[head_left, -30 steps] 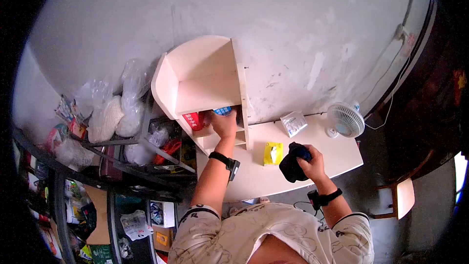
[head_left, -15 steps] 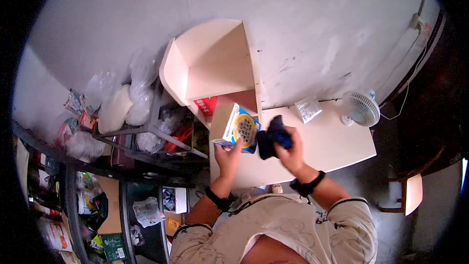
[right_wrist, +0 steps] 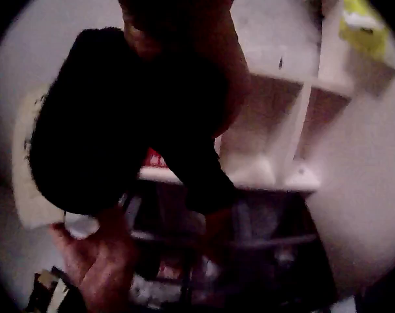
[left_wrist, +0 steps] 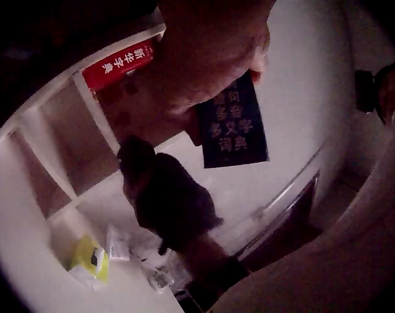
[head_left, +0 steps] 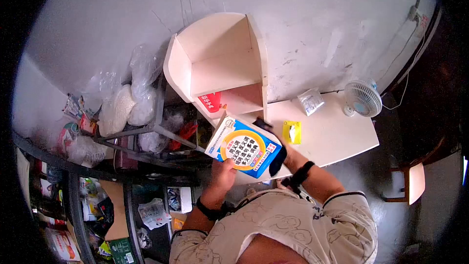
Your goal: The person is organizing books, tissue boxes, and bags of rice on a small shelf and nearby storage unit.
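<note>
My left hand (head_left: 223, 176) grips a thick dictionary (head_left: 244, 149) by its lower left edge, thumb on the cover. The blue cover has a yellow ring and faces up, tilted, in front of the desk shelf. My right hand (right_wrist: 188, 39) holds a dark cloth (right_wrist: 86, 130). In the head view the book hides most of that hand, and the cloth shows at the book's right edge. The left wrist view has the cloth just below the book. A red dictionary (head_left: 210, 101) stays in the lower compartment of the cream shelf (head_left: 224, 63).
On the white desk (head_left: 337, 134) lie a yellow tissue pack (head_left: 292, 133) and a silvery packet (head_left: 311, 101). A small fan (head_left: 362, 99) stands at its right end. To the left is a metal rack holding plastic bags (head_left: 141, 102); a wooden chair (head_left: 414, 188) is at far right.
My left hand has drawn the dictionary out of the shelf compartment and toward my body, its cover turned up. My right hand has brought the dark cloth leftward to the book.
</note>
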`<state>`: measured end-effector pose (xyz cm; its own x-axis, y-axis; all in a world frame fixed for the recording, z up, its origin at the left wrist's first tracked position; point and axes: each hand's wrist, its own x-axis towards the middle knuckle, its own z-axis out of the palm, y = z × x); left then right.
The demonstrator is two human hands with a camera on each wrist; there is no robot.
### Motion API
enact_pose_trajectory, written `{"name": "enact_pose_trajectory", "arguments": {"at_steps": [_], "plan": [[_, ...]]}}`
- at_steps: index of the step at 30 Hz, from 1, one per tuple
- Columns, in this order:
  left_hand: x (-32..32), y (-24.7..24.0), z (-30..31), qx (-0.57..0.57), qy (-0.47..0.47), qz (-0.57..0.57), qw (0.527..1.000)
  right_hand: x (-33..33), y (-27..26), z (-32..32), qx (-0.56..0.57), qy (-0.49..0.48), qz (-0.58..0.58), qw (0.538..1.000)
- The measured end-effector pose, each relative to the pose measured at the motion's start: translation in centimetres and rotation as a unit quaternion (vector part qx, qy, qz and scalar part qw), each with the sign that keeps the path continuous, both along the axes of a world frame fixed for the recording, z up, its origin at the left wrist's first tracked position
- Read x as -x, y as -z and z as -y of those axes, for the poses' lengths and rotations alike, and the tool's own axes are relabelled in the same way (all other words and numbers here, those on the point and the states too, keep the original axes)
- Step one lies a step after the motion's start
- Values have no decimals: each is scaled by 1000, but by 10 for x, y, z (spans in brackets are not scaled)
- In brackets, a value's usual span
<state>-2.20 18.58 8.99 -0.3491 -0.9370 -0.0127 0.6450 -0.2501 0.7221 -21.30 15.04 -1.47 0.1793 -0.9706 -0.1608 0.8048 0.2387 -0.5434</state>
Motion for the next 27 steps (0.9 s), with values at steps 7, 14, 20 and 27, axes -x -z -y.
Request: {"name": "enact_pose_trajectory", "arguments": {"at_steps": [7,14,20,27], "plan": [[-3,-2,12,142,-52,192,970,-27,-88,-47,6,-108,-60,992],[-5,-53,34,231,-219,279,906,16,-139,-87,109,-197,-237,945],[9,-135,92,336,-305,291,842,49,-114,-68,-84,-168,-123,975],[44,-145,144,277,-444,531,666,57,-99,-66,-72,-104,-98,987]]}}
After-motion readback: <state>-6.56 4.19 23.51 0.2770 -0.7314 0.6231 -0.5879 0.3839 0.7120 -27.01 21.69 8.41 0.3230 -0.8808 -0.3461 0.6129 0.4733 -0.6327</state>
